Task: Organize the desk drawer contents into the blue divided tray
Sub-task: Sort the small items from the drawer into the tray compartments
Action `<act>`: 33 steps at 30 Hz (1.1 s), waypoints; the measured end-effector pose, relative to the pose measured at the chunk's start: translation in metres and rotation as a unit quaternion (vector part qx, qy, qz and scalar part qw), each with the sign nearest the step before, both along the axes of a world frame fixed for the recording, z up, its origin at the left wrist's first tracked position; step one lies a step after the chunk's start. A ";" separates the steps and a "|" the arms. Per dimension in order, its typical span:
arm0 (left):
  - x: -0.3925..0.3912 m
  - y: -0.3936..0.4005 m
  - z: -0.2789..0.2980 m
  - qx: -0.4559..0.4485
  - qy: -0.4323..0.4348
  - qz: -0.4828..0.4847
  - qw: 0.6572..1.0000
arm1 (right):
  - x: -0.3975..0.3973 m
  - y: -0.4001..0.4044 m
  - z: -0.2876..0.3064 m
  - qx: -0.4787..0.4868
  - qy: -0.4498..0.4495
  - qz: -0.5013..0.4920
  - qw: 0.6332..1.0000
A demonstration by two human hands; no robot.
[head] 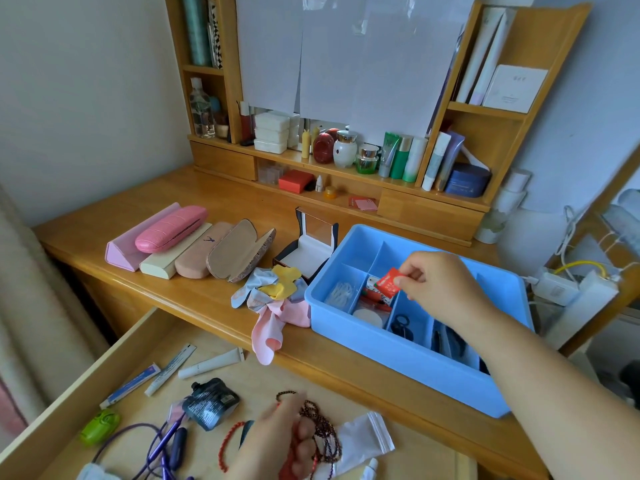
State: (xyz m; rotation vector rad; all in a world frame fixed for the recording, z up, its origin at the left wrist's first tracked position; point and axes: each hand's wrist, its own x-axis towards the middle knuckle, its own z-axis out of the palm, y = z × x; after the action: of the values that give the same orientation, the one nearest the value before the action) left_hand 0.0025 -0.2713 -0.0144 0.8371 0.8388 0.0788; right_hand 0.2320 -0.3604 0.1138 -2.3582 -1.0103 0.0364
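Red packet is hanging pinched in the right hand directly over the tray's middle compartment, while the left hand is gripping beads down in the drawer.

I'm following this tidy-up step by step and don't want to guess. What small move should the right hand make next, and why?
Probably lower and let go: the right hand pinches a small red packet just above a middle compartment of the blue tray, where similar red items already lie. Meanwhile the left hand holds bead bracelets in the drawer.
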 end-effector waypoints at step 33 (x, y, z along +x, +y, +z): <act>0.011 0.004 -0.008 -0.069 -0.081 0.162 0.981 | 0.004 -0.002 0.003 -0.019 0.014 -0.017 1.000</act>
State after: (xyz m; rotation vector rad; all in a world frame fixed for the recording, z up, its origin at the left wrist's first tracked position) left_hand 0.0138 -0.2668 -0.0226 0.5498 0.8114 0.3666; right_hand 0.2356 -0.3628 0.1164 -2.4011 -0.9642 0.0773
